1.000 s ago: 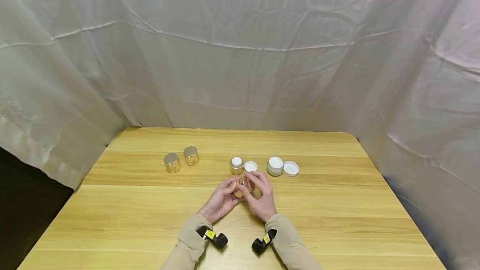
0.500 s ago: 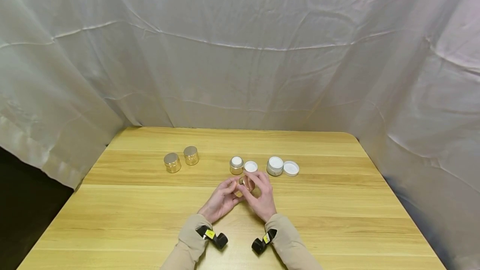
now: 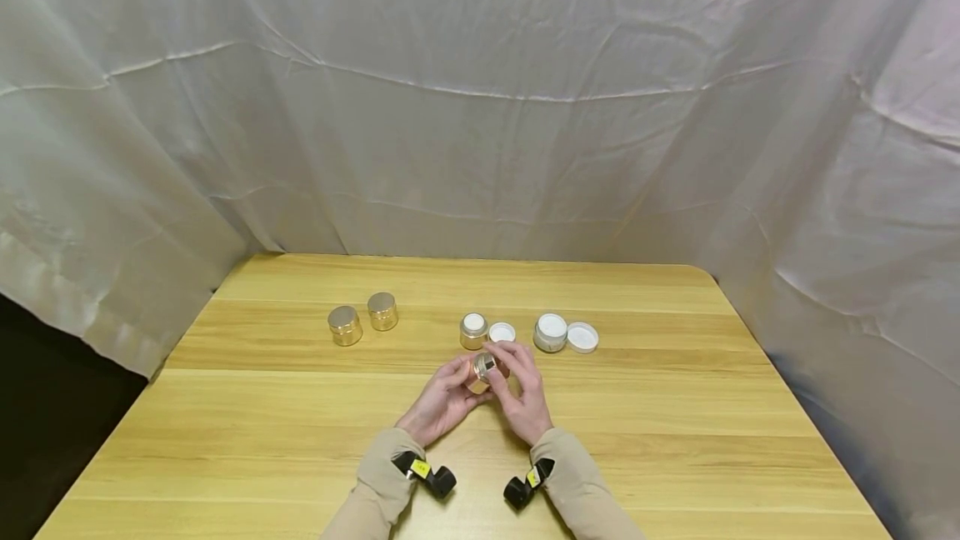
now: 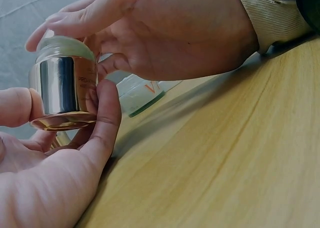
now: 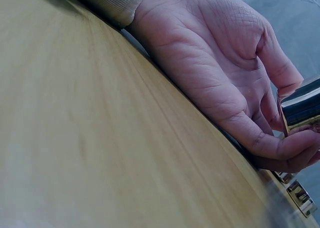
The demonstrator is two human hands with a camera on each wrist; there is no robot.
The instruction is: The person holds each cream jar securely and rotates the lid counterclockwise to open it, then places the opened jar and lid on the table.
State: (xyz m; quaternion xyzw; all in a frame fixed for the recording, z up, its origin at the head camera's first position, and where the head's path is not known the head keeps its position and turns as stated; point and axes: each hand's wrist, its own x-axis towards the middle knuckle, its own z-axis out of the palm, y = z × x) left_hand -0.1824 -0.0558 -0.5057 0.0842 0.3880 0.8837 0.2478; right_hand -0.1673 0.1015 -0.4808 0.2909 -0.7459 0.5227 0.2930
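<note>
My left hand (image 3: 438, 407) grips a small gold cosmetic jar (image 3: 477, 384) over the table. Seen from the left wrist, the mirror-bright jar (image 4: 62, 88) is tilted slightly, a pale glassy neck showing at its top. My right hand (image 3: 522, 394) is at the jar's mouth, thumb and fingers curled; a rose-gold lid (image 3: 505, 370) shows partly between them. In the right wrist view my left hand (image 5: 215, 63) has its thumb and fingers around the jar (image 5: 302, 105); the right hand's own fingers are out of that picture.
Two capped gold jars (image 3: 345, 326) stand at the left. Beyond the hands are an uncapped gold jar (image 3: 473, 332) and an upturned white-lined lid (image 3: 502, 332). Right of these, an uncapped frosted jar (image 3: 551, 333) stands beside its lid (image 3: 582, 337). A grey curtain (image 3: 480, 148) hangs behind the table.
The right thumb has shifted slightly and more of the held jar's top now shows, with less of the rose-gold lid visible. The jars on the table have stayed put.
</note>
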